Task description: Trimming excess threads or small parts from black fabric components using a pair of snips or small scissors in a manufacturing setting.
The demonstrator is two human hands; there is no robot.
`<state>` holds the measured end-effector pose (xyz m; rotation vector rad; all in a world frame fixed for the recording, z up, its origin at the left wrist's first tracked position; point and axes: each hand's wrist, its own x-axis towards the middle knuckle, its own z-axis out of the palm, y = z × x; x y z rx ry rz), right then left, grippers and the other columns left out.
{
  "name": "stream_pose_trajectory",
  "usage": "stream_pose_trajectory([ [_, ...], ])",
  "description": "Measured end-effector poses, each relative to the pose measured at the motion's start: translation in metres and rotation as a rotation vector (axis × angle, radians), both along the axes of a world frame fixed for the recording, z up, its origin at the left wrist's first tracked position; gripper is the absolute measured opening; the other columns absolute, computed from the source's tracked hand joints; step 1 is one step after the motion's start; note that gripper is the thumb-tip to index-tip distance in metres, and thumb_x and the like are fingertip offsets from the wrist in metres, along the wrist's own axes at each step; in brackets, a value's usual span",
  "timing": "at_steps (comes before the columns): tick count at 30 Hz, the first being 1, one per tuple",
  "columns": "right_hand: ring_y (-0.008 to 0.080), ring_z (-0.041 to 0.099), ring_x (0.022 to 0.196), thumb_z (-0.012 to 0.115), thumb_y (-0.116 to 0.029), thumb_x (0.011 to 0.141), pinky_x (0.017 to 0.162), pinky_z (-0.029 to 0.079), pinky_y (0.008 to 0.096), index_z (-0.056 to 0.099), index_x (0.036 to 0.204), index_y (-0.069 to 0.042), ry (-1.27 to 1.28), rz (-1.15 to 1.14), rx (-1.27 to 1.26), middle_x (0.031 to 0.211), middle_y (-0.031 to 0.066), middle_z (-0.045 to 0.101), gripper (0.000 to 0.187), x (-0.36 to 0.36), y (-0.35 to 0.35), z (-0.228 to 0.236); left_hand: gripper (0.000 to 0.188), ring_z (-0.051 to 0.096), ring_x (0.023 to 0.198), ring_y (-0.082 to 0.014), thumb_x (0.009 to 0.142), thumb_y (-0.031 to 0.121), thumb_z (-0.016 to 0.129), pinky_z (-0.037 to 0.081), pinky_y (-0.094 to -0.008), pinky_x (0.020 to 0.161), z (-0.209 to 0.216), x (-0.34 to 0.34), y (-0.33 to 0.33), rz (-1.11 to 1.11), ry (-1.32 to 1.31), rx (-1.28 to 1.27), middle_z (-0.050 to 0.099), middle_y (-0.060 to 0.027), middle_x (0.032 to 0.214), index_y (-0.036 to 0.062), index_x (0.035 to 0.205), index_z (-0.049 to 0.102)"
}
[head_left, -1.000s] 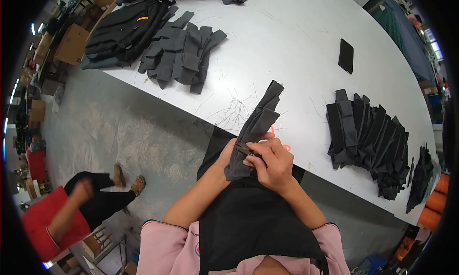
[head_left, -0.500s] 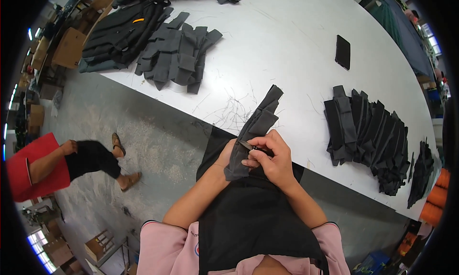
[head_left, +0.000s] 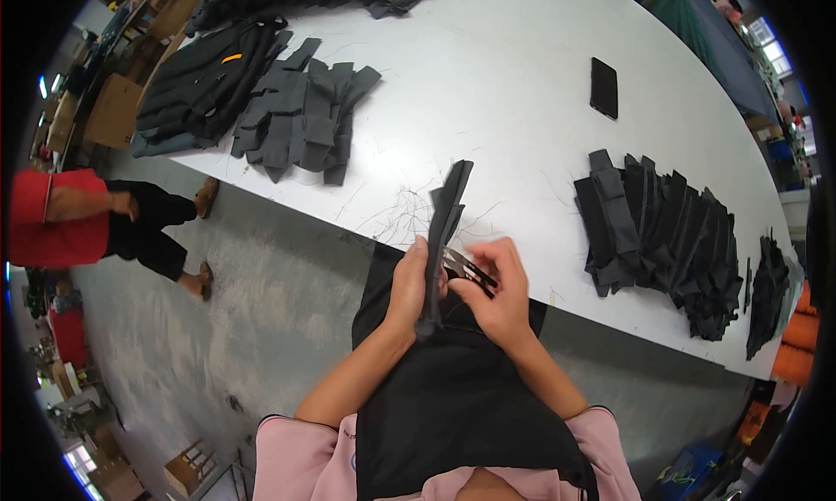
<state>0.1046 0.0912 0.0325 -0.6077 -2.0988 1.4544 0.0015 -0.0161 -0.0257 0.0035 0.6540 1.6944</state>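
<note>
My left hand (head_left: 406, 285) is closed on a dark grey folded fabric piece (head_left: 445, 212), which it holds almost edge-on at the table's near edge. In my right hand (head_left: 505, 302) is a pair of black-handled thread snips (head_left: 475, 275), gripped between thumb and fingers. Its blades point at the right side of the fabric, close to the left fingers; whether they touch a thread cannot be made out. Loose thread clippings (head_left: 402, 212) lie on the table beside the fabric.
A white table (head_left: 488, 92) carries a dark fabric pile (head_left: 300, 118), black backpacks (head_left: 205, 87), a phone (head_left: 603, 88) and a row of fabric pieces (head_left: 657, 231). A darker bundle (head_left: 766, 296) lies far right. Another person in red (head_left: 61, 218) stands at the left.
The fabric piece has turned from showing its broad face to nearly edge-on. The snips have moved off its front to its right side, their handles now spread. The person in red has shifted.
</note>
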Motion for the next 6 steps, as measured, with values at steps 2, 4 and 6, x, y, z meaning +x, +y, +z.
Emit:
stream_pose_trajectory([
  [2,0.0094,0.058,0.073,0.069,0.001,0.073,0.064,0.046,0.0216,0.049,0.111,0.000,-0.022,-0.001,-0.235,0.081,0.0042,0.048,0.042,-0.002,-0.001,-0.014,0.038,0.055,0.076,-0.0103,0.098,0.038,0.038,0.046,-0.0245,0.066,0.035,0.016,0.020,0.206,0.450,-0.483,0.057,-0.0045,0.091,0.0029,0.104,0.053],
  [4,0.0086,0.059,0.077,0.066,0.003,0.076,0.068,0.047,0.0212,0.048,0.112,0.001,0.021,0.019,-0.442,0.084,0.0044,0.052,0.041,-0.003,-0.006,-0.022,0.034,0.054,0.092,-0.0119,0.097,0.035,0.044,0.044,-0.0281,0.082,0.041,0.016,0.017,0.204,0.318,-0.397,0.056,-0.0035,0.098,0.0040,0.108,0.052],
  [6,0.0114,0.062,0.088,0.063,0.004,0.078,0.072,0.047,0.0204,0.048,0.115,0.000,-0.002,0.102,-0.472,0.096,0.0087,0.059,0.041,0.005,-0.007,-0.022,0.040,0.056,0.098,-0.0139,0.096,0.039,0.042,0.046,-0.0270,0.085,0.030,0.004,0.009,0.071,0.267,-0.130,0.059,-0.0051,0.108,0.0065,0.116,0.052],
])
